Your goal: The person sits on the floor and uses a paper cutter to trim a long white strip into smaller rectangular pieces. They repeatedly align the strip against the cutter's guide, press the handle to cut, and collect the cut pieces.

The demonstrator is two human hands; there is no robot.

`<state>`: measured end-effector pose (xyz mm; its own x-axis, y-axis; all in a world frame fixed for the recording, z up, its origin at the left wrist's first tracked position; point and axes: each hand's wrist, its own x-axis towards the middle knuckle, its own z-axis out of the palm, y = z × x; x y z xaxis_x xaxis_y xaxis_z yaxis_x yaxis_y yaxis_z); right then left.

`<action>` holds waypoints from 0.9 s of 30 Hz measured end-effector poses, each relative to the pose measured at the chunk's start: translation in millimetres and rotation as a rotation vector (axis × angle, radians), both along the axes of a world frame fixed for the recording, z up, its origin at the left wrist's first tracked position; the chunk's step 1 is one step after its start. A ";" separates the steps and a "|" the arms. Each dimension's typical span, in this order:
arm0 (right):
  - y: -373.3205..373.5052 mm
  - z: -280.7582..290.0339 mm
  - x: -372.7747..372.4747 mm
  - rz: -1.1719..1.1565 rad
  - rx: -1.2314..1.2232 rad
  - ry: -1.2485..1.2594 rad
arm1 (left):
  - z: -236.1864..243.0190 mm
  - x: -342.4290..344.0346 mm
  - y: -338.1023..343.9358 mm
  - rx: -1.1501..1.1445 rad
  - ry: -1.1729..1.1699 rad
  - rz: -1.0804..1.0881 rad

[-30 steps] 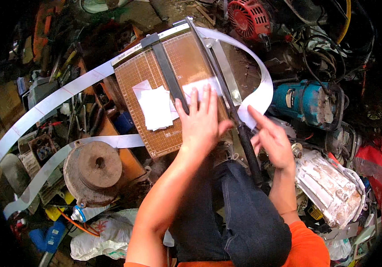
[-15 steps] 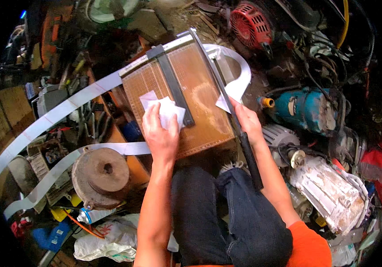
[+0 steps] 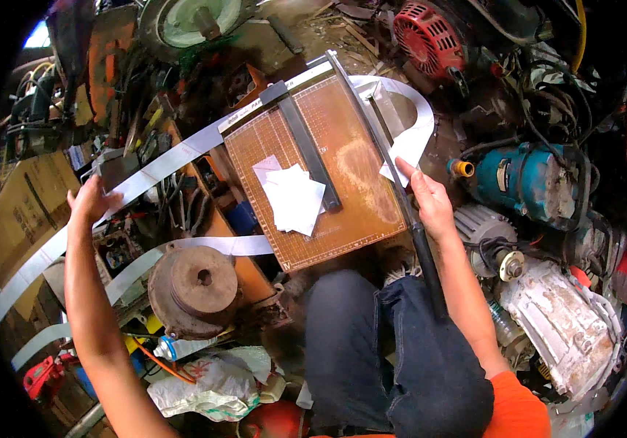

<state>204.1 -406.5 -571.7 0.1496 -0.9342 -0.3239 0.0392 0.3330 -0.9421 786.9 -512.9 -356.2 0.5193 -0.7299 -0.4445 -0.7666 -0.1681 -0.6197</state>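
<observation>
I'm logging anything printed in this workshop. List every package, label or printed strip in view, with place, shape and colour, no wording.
Cardboard box: far left, beyond the left hand; brown, flat-sided, dark print.
Label strip: along the paper cutter's top edge; narrow, white, dark print.
Plate label: on the teal motor, right of the right hand; small, pale rectangle.
Plastic bag: bottom centre-left; crumpled, white with green.

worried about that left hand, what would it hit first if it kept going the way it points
Probably the long white paper strip its fingertips already touch; beyond that lies dark workshop clutter, though depth is unclear from the left hand.
</observation>
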 end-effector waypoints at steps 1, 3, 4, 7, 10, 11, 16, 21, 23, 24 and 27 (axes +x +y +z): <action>1.0 -2.5 -1.2 -0.021 -0.003 -0.003 | 5.0 -1.7 2.6 -0.006 0.039 -0.041; 0.0 -4.9 0.1 -0.040 -0.016 -0.030 | 17.0 0.9 -4.4 0.225 -0.092 0.097; 0.0 -4.9 1.7 -0.034 -0.012 -0.035 | 18.3 28.0 1.2 0.236 -0.084 0.123; -0.4 -5.6 -2.1 -0.039 -0.013 -0.022 | 33.7 53.0 10.4 0.080 -0.059 0.068; 1.2 -4.8 1.4 -0.027 -0.028 -0.033 | 46.5 115.1 18.7 0.252 -0.059 0.071; 1.2 -5.3 1.7 -0.031 -0.024 -0.032 | 43.0 127.7 16.2 0.215 0.053 0.098; 2.9 -4.4 0.8 -0.063 -0.022 -0.059 | 33.9 111.9 -23.3 -0.383 0.797 0.120; 0.4 -2.4 -1.9 -0.121 -0.001 -0.078 | -36.3 -96.6 -111.0 -0.720 0.767 -0.412; 3.9 -7.2 5.9 -0.135 0.018 -0.140 | -65.3 -166.3 -132.0 -0.813 0.904 -0.502; 5.6 -14.4 8.4 -0.123 0.014 -0.138 | -80.5 -192.4 -142.1 -0.792 0.701 -0.564; 8.0 -17.3 14.3 -0.133 0.005 -0.227 | -100.8 -243.6 -143.9 -1.071 0.132 -1.092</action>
